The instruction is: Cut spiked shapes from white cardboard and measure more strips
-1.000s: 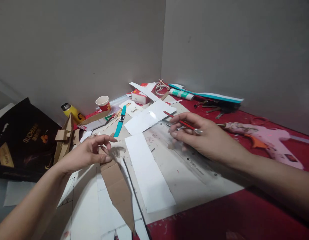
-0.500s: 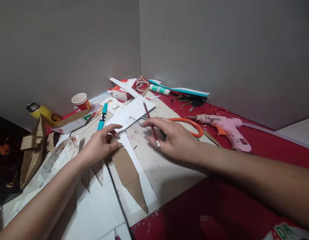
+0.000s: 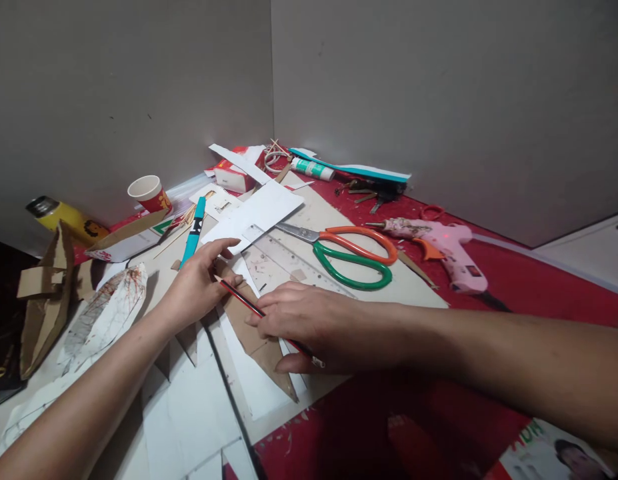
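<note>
A pencil (image 3: 241, 300), red and black with a pale end, is in my right hand (image 3: 309, 327); its tip reaches the fingers of my left hand. My left hand (image 3: 203, 277) is curled at the upper end of a pointed brown cardboard piece (image 3: 263, 357), thumb against it and other fingers bent under. This cardboard lies on a white paper strip (image 3: 243, 383), partly covered by my right hand. Beyond my right hand lie a clear ruler (image 3: 293, 257) and scissors (image 3: 353, 257) with one orange and one green handle. The scissor tips go under a white card (image 3: 259, 210).
A teal marker (image 3: 193, 233), paper cup (image 3: 149, 193) and yellow bottle (image 3: 69, 220) stand or lie to the left. A pink glue gun (image 3: 451, 250) lies at right, a glue stick tube (image 3: 313, 169) at the back. Grey walls (image 3: 439, 100) meet behind the red table (image 3: 539, 280).
My right hand has moved down and left with the pencil, bringing its tip to my left hand. The scissors and ruler now show more fully. My left hand stays by the cardboard.
</note>
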{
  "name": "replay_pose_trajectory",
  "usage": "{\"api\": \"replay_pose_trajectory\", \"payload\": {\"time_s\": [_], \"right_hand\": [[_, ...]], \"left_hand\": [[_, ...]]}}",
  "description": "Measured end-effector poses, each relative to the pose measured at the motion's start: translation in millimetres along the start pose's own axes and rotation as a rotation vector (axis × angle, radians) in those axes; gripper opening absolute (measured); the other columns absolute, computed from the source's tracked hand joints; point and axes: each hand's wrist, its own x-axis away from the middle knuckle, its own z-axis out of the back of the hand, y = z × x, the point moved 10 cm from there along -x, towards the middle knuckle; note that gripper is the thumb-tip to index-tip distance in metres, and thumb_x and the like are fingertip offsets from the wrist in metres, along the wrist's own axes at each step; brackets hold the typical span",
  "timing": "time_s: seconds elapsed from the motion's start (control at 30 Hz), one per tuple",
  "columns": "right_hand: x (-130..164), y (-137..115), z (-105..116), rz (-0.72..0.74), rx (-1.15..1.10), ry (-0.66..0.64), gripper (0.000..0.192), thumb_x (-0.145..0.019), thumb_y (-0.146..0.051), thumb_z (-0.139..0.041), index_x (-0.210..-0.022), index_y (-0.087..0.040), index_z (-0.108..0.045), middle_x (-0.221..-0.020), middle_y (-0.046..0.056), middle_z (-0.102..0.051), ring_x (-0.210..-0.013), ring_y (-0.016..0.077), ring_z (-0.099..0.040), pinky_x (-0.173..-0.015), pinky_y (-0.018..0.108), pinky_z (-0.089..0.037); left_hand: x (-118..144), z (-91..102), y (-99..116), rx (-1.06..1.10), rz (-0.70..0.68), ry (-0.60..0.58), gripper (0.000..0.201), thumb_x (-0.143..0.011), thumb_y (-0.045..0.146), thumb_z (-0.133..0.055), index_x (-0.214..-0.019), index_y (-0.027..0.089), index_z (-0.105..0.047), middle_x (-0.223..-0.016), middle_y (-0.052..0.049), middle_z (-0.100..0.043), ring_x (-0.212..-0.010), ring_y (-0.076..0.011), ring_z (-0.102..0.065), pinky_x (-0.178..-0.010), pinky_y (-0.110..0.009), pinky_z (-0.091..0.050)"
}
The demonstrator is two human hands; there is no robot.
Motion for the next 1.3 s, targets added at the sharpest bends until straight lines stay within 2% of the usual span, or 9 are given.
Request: {"api": "replay_pose_trajectory", "payload": {"time_s": [0.13,0.23,0.43,0.53,0.67,0.87,0.97,1.1,1.3], "right_hand": [[0.2,7.8,-7.1,-0.053,0.009,-0.043,0.033,-0.076,-0.027,-0.079,-0.099,-0.013,-0.060,-0.103,0.013,-0.068,-0.102,0.0265,-0.060,-0.081,0.037,-0.042],[0.4,9.2,-7.5,-0.071,-0.004,-0.040,0.034,-0.077,-0.031,-0.078,-0.100,-0.013,-0.059,-0.105,0.014,-0.068,-0.101,0.0268,-0.060,-0.081,0.037,-0.041],[0.4,11.1,-8.5,-0.062,0.017,-0.032,0.037,-0.075,-0.032,-0.079,-0.100,-0.012,-0.060,-0.100,0.013,-0.068,-0.096,0.0271,-0.061,-0.078,0.036,-0.040],[0.7,12.5,-9.7,-0.066,0.016,-0.034,0.038,-0.077,-0.034,-0.078,-0.101,-0.012,-0.061,-0.101,0.014,-0.068,-0.096,0.0270,-0.061,-0.080,0.036,-0.041],[1.8,13.1,-8.7,-0.073,0.023,-0.014,0.039,-0.077,-0.033,-0.077,-0.106,-0.012,-0.059,-0.103,0.014,-0.067,-0.098,0.0274,-0.060,-0.083,0.037,-0.041],[1.2,9.1,-6.3,-0.037,0.025,0.013,0.039,-0.077,-0.032,-0.077,-0.104,-0.011,-0.059,-0.102,0.014,-0.067,-0.102,0.0283,-0.059,-0.086,0.038,-0.042],[0.0,11.0,-7.5,-0.060,0.007,-0.001,0.039,-0.075,-0.032,-0.079,-0.101,-0.012,-0.060,-0.100,0.013,-0.068,-0.101,0.0276,-0.059,-0.085,0.038,-0.042],[-0.1,11.7,-9.1,-0.080,-0.001,-0.015,0.040,-0.071,-0.031,-0.082,-0.099,-0.012,-0.060,-0.102,0.013,-0.068,-0.102,0.0280,-0.059,-0.086,0.039,-0.041],[0.2,12.3,-10.6,-0.097,-0.019,-0.023,0.039,-0.069,-0.027,-0.084,-0.097,-0.013,-0.060,-0.099,0.011,-0.067,-0.099,0.0268,-0.058,-0.087,0.039,-0.041]], "left_hand": [[3.2,6.7,3.2,-0.069,-0.036,0.057,0.052,-0.077,0.032,-0.068,-0.126,0.019,-0.055,-0.115,-0.009,-0.062,-0.088,-0.0214,-0.060,-0.084,-0.038,-0.048],[15.2,19.6,4.1,-0.186,-0.006,0.145,0.044,-0.085,0.036,-0.059,-0.125,0.019,-0.056,-0.124,-0.010,-0.061,-0.092,-0.0231,-0.061,-0.083,-0.039,-0.049],[58.8,40.7,-1.6,-0.344,0.156,0.219,0.027,-0.091,0.030,-0.046,-0.109,0.022,-0.064,-0.111,-0.006,-0.070,-0.093,-0.0273,-0.065,-0.077,-0.039,-0.051],[74.9,32.5,7.8,-0.330,0.084,0.167,0.026,-0.092,0.029,-0.046,-0.110,0.021,-0.063,-0.114,-0.008,-0.069,-0.100,-0.0286,-0.065,-0.081,-0.042,-0.052],[93.8,10.5,38.6,-0.343,-0.137,0.106,0.023,-0.091,0.026,-0.053,-0.111,0.021,-0.061,-0.115,-0.011,-0.068,-0.108,-0.0282,-0.062,-0.093,-0.045,-0.051],[123.2,-25.9,79.5,-0.500,-0.424,0.040,0.047,-0.087,0.025,-0.061,-0.130,0.015,-0.048,-0.127,-0.020,-0.063,-0.121,-0.0321,-0.057,-0.094,-0.047,-0.055],[122.9,-26.5,82.5,-0.534,-0.444,0.072,0.042,-0.086,0.027,-0.061,-0.125,0.015,-0.052,-0.121,-0.020,-0.067,-0.118,-0.0328,-0.060,-0.091,-0.048,-0.058],[105.2,-16.2,67.6,-0.497,-0.347,0.086,0.022,-0.088,0.020,-0.055,-0.109,0.016,-0.062,-0.116,-0.017,-0.070,-0.112,-0.0296,-0.064,-0.097,-0.048,-0.054],[73.9,-17.2,33.1,-0.577,-0.201,-0.011,0.051,-0.092,0.036,-0.049,-0.134,0.007,-0.049,-0.141,-0.023,-0.051,-0.133,-0.0341,-0.045,-0.106,-0.053,-0.043]]}}
